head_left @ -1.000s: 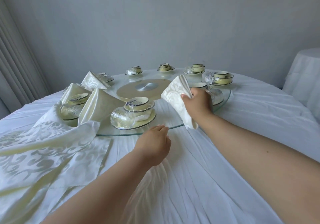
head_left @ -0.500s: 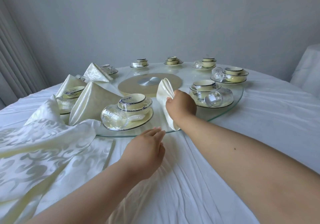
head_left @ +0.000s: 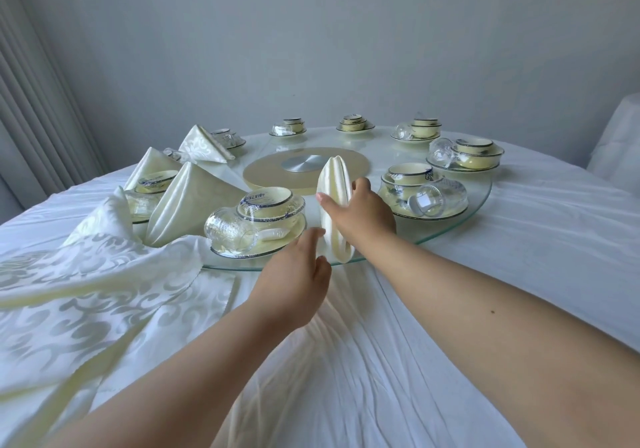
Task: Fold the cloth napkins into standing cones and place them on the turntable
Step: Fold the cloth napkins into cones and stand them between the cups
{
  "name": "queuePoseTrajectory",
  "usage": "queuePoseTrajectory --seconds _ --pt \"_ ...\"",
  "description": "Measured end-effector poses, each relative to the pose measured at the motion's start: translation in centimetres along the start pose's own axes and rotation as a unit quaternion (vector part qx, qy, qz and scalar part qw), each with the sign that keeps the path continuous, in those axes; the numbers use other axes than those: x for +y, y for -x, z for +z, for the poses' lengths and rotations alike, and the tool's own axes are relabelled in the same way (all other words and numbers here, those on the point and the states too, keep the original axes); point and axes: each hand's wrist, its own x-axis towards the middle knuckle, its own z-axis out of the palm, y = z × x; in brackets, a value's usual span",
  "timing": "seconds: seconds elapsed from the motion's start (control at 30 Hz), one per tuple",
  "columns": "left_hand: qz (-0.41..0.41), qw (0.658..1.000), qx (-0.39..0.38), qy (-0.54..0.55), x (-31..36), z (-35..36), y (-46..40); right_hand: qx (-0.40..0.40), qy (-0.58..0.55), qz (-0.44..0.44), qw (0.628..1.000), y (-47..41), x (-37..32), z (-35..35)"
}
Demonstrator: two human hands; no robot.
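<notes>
Right hand (head_left: 360, 215) has lowered folded napkin (head_left: 334, 184) onto turntable (head_left: 450, 229) at frame centre, still grasping; left hand (head_left: 294, 285) released; placement nearly complete

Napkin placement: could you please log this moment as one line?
right hand: holds napkin upright on turntable | left hand: open, touching its base | cones standing: three

Table: my round table (head_left: 519, 274), draped in a wrinkled white tablecloth (head_left: 346, 361).
Centre: a glass turntable (head_left: 481, 202) rests on the cloth.
Near left: loose patterned cream napkins (head_left: 86, 292) lie spread on the cloth, one edge lapping the turntable's rim (just beside the nearest place setting).
Far right: a second white-draped table (head_left: 616, 139) stands well apart.
</notes>
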Motion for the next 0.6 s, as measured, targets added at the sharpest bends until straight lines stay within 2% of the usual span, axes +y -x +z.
queuePoseTrajectory --seconds 0.17,0.3,0.37,0.53,0.6 --pt "-0.019 0.998 0.028 0.045 0.8 0.7 -1.6 -0.01 -0.051 -0.034 0.998 0.8 1.9 -0.9" --pt "-0.001 0.999 0.04 -0.01 1.1 1.5 -2.5 0.029 -0.054 -0.123 0.991 2.0 2.9 -1.1" --pt "-0.008 0.998 0.047 -0.037 1.3 1.9 -3.0 0.022 -0.047 -0.14 0.989 2.2 2.9 -1.1" --pt "-0.076 0.995 0.057 -0.02 1.4 2.5 -4.0 0.032 -0.02 -0.101 0.994 2.0 2.5 -1.2" --pt "-0.082 0.995 0.056 -0.002 1.3 2.5 -4.2 0.012 -0.05 -0.077 0.996 1.7 2.6 -1.1"
